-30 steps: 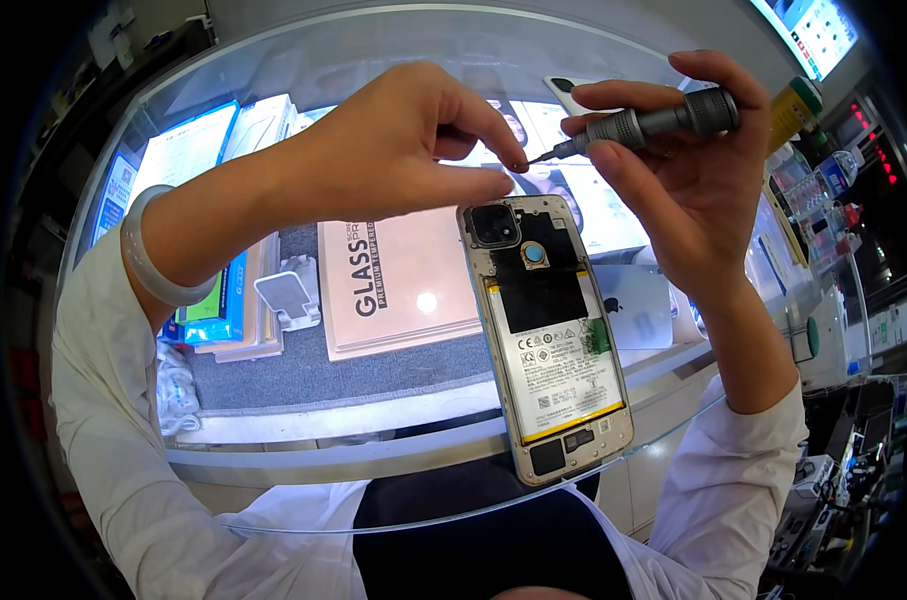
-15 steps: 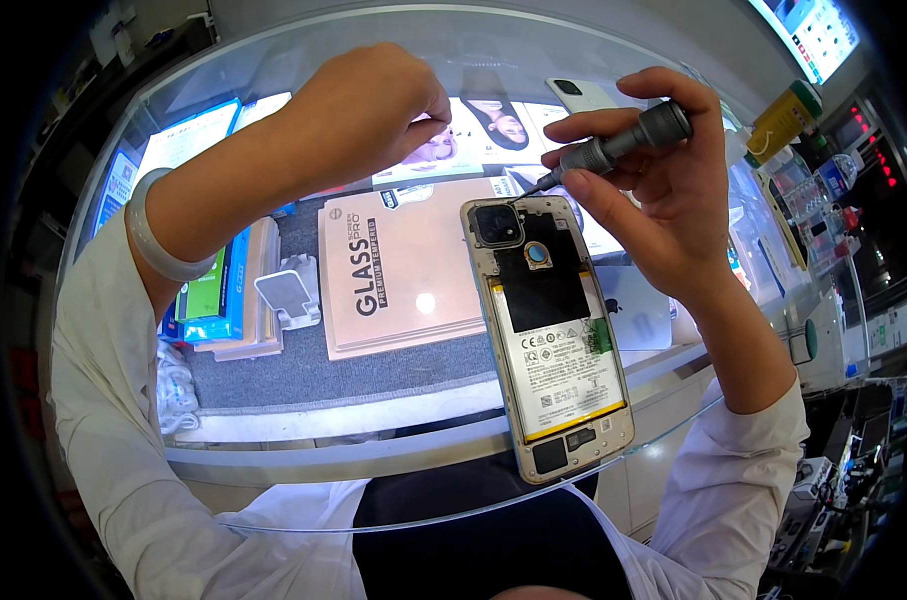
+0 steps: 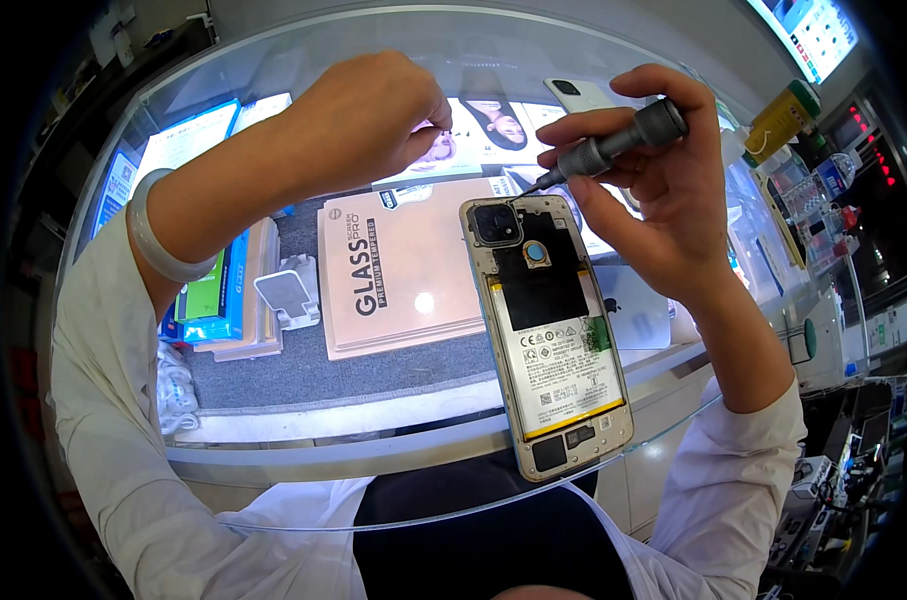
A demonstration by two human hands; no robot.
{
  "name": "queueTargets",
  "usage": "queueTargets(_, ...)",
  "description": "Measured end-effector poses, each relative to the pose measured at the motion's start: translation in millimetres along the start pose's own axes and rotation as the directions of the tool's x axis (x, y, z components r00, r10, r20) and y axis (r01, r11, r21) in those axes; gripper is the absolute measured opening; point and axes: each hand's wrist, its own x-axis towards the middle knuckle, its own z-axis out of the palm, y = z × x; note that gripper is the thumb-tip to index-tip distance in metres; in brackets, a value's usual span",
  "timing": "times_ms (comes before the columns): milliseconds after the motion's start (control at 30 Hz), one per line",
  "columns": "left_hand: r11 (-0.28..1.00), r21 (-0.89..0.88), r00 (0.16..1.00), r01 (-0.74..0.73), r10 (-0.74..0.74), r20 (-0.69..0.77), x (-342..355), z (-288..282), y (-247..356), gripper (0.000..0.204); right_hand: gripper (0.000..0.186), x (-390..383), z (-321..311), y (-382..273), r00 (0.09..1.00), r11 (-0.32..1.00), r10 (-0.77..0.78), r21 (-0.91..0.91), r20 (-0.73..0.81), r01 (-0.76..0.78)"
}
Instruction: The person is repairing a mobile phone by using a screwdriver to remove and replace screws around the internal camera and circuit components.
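Observation:
An opened smartphone [image 3: 534, 335] lies on the glass counter top, its back cover off, with the camera block at the far end and the white battery [image 3: 566, 372] exposed. My right hand [image 3: 664, 190] is closed around a grey screwdriver [image 3: 619, 138], index finger raised off the handle. The driver's thin tip meets the phone's far end, just right of the camera block [image 3: 497, 224]. My left hand [image 3: 382, 120] hovers left of and beyond the phone, thumb and fingers pinched together; whatever they may hold is hidden. A pale bangle circles the left wrist.
Under the glass lie a flat pink screen-protector box [image 3: 399, 270], a white phone stand [image 3: 288, 292] and stacked blue and green boxes [image 3: 214, 300]. A white phone [image 3: 580, 94] lies beyond my right hand. A yellow bottle [image 3: 782, 122] and clear containers stand at the right.
My left hand has sunk very slightly. My right hand and the screwdriver have shifted a touch to the left, the tip staying beside the camera block.

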Motion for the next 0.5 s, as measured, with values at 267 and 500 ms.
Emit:
queueTargets(267, 0.999, -0.044, 1.000, 0.022, -0.022, 0.002, 2.6, -2.1, -4.2, 0.016, 0.058, 1.5, -1.9, 0.0, 0.997, 0.989, -0.064, -0.130, 0.049, 0.070)
queueTargets(500, 0.977, -0.211, 0.995, -0.021, 0.001, -0.095, 3.1, -13.3, 14.1, 0.015, 0.057, 10.3, 2.4, -6.6, 0.997, 0.982, -0.064, -0.175, 0.054, 0.072)
